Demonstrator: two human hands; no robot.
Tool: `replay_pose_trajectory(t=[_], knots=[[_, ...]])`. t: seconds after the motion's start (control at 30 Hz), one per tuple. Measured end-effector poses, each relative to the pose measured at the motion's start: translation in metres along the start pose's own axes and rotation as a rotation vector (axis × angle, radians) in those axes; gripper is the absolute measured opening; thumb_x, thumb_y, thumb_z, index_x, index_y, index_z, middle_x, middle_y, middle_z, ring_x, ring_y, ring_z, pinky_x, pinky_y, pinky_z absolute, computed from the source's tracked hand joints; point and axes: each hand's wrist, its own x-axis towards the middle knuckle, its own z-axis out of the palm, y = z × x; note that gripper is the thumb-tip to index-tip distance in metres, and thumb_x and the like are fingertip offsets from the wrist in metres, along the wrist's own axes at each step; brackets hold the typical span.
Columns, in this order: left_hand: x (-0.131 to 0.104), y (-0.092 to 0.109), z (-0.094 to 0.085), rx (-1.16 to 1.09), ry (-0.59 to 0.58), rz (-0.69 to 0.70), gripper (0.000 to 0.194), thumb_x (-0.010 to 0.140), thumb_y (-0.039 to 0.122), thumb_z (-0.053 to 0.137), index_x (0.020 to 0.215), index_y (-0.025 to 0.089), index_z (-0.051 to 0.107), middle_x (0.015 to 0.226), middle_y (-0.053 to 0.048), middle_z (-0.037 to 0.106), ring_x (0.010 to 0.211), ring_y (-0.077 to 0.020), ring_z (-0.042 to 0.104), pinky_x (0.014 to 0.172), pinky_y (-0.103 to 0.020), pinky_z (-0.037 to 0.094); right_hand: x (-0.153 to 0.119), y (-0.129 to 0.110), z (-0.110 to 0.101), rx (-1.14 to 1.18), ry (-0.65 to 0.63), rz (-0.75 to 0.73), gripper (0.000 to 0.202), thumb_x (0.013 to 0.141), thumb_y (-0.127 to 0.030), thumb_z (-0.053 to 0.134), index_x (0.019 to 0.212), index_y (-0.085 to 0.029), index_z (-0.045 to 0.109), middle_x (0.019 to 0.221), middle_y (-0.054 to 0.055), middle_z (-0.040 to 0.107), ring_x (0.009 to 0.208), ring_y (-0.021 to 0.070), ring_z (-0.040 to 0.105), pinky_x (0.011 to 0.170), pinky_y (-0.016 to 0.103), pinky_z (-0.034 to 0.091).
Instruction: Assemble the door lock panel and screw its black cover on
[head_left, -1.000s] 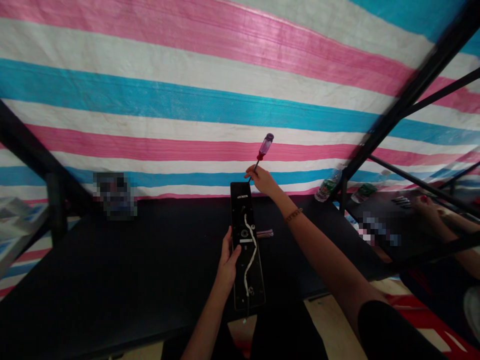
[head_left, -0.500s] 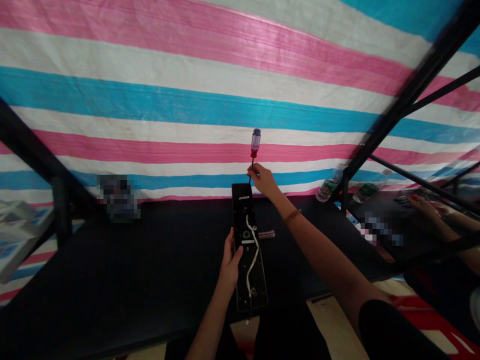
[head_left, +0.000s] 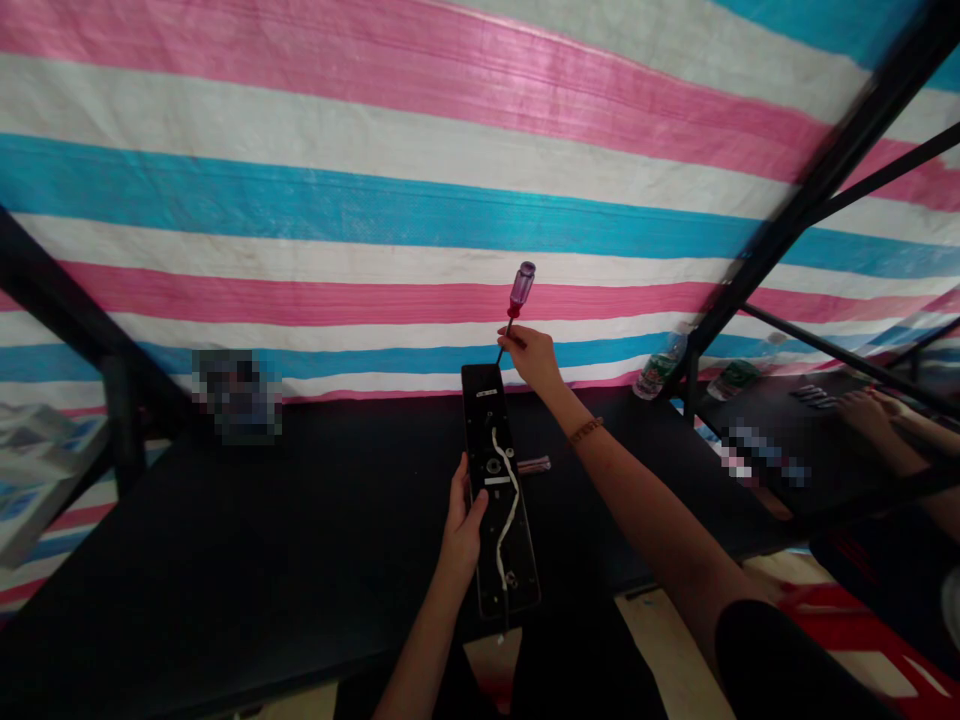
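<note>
A long flat black panel (head_left: 489, 420) stands out from me across the table's front edge, with a wavy white cable (head_left: 511, 515) running down its face. My left hand (head_left: 463, 520) grips its left edge, thumb on the face and fingers along the side. In my right hand (head_left: 531, 352) the metal shaft of a screwdriver (head_left: 523, 288) is pinched between the fingertips. Its clear purplish handle with a red collar points up, and the tip is at the panel's far right corner. Whether the tip sits on a screw I cannot tell.
A second clear-handled tool (head_left: 534, 465) lies right of the panel on the black table (head_left: 337, 540). Plastic bottles (head_left: 660, 370) stand by the black frame (head_left: 750, 270). A striped sheet hangs behind. At far right, another person's hands (head_left: 870, 412) work at a table.
The screwdriver's handle has tilted further right, with my right hand still on its shaft. The panel's near end has shifted slightly right. My left hand keeps its hold.
</note>
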Motion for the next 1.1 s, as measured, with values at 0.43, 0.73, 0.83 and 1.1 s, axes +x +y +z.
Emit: replay_pose_trajectory(t=[0.43,0.73,0.83,1.1], knots=[[-0.001,0.001,0.001,-0.002,0.005,-0.007,0.084,0.080,0.058,0.072,0.151,0.030,0.040,0.157,-0.009,0.045,0.146,-0.0314,0.040,0.119,-0.044,0.033,0.004,-0.010,0.001,-0.008,0.101,-0.039,0.010,0.088,-0.029,0.064,0.087,-0.020,0.068,0.084,0.003,0.072,0.077,0.0182,0.066,0.076,0.028,0.051],[0.000,-0.001,0.000,-0.033,0.007,-0.028,0.088,0.078,0.058,0.074,0.152,0.028,0.038,0.151,-0.012,0.051,0.140,-0.0321,0.048,0.114,-0.045,0.038,0.006,-0.007,0.001,0.053,0.122,-0.072,0.014,0.091,-0.030,0.058,0.086,-0.020,0.066,0.081,0.004,0.072,0.075,0.0193,0.068,0.071,0.030,0.052],[0.000,-0.001,-0.001,-0.016,0.012,-0.012,0.086,0.079,0.057,0.073,0.152,0.028,0.039,0.150,-0.011,0.052,0.140,-0.0312,0.048,0.115,-0.044,0.038,0.008,-0.007,0.001,0.000,0.163,-0.096,0.018,0.089,-0.035,0.063,0.078,-0.020,0.066,0.078,0.004,0.069,0.071,0.0198,0.065,0.071,0.032,0.052],[0.001,-0.001,-0.001,-0.008,0.010,-0.002,0.084,0.079,0.056,0.073,0.151,0.029,0.040,0.148,-0.011,0.054,0.138,-0.0309,0.050,0.114,-0.044,0.040,0.009,-0.009,0.001,0.082,0.134,-0.076,0.018,0.094,-0.021,0.048,0.106,-0.019,0.062,0.085,0.005,0.073,0.079,0.0195,0.070,0.075,0.032,0.052]])
